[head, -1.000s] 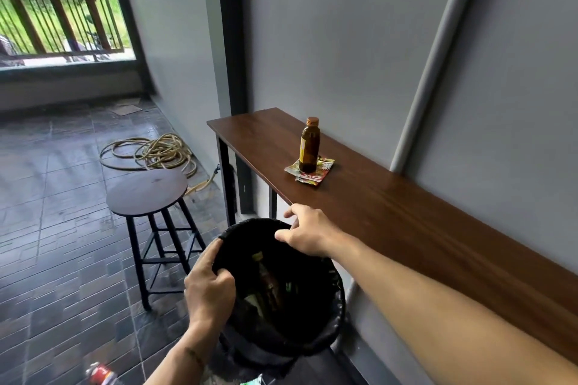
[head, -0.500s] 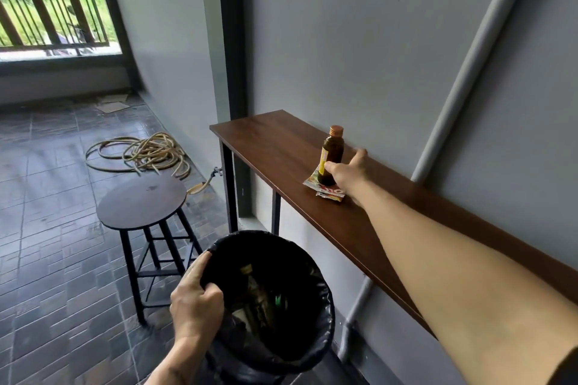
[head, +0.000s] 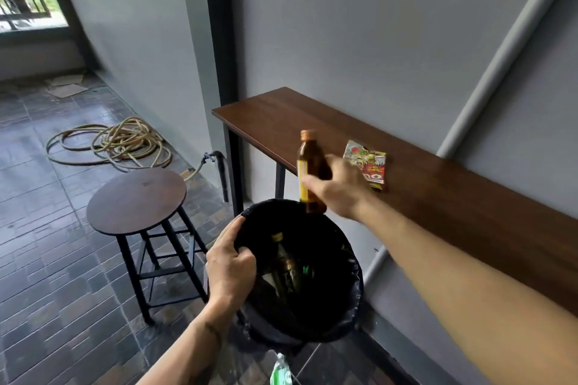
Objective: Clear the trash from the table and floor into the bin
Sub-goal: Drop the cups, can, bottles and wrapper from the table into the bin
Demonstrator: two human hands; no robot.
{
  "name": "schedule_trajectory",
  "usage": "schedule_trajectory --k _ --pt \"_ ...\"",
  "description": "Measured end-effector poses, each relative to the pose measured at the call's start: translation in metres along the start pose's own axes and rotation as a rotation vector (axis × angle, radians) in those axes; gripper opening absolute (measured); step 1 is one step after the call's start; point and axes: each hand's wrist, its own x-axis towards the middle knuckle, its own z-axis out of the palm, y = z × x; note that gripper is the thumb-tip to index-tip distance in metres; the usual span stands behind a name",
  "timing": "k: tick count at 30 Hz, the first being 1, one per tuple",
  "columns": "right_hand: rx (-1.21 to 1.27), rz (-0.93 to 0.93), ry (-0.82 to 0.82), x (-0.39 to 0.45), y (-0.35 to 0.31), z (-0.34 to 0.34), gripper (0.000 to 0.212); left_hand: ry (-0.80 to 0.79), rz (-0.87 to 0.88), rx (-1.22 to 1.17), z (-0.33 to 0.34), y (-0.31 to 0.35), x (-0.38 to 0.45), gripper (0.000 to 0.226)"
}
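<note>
- While the right hand [head: 339, 189] is wrapped tight around the brown bottle [head: 309, 170], the bottle is up in the air, upright, just over the far rim of the bin [head: 352, 262]. It is not in the bin yet.
- If the fingers let go now, the bottle could hit the rim under the grip and bounce out. It looks like glass, so it might break on the floor [head: 62, 259].
- The bottle could also land hard on the other bottle [head: 286, 262] lying down inside the bin, well below the grip. Glass on glass may crack. Lowering it first would be safer.
- The left hand [head: 230, 266] is closed on the near rim of the bin and holds it up. If that hand slips, the bin could tip and spill what is inside.
- The black bag [head: 312, 334] folds over the rim. A tug from the left hand could pull it loose, and then trash would fall between bag and bin.
- The wrapper [head: 367, 167] lies on the table [head: 469, 209], just behind the right hand. It is light. A quick swing of the arm could knock it off, down to the floor.
- Something green and white [head: 280, 372] sits on the floor below the bin, near the bottom edge of the view. I cannot tell what it is. It may be more trash, and it is easy to forget because the bin hides it.
- The stool [head: 136, 200] stands close on the left side of the bin. A bump with the bin could make the left hand lose its hold.
</note>
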Motion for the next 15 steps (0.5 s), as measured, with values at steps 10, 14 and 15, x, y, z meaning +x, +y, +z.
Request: schedule_trajectory --k 10,14,15 --pt "-0.276 0.336 -0.539 -0.05 0.048 0.116 0.064 -0.02 -0.007 -0.026 -0.004 0.007 0.021 0.074" --pt "-0.32 0.206 -0.409 -0.027 0.041 0.101 0.051 -0.006 -0.034 -0.076 -0.004 0.007 0.027 0.073" --pt "-0.299 0.124 -0.301 -0.019 0.036 0.089 0.04 -0.007 -0.043 -0.077 -0.004 0.006 0.028 0.074"
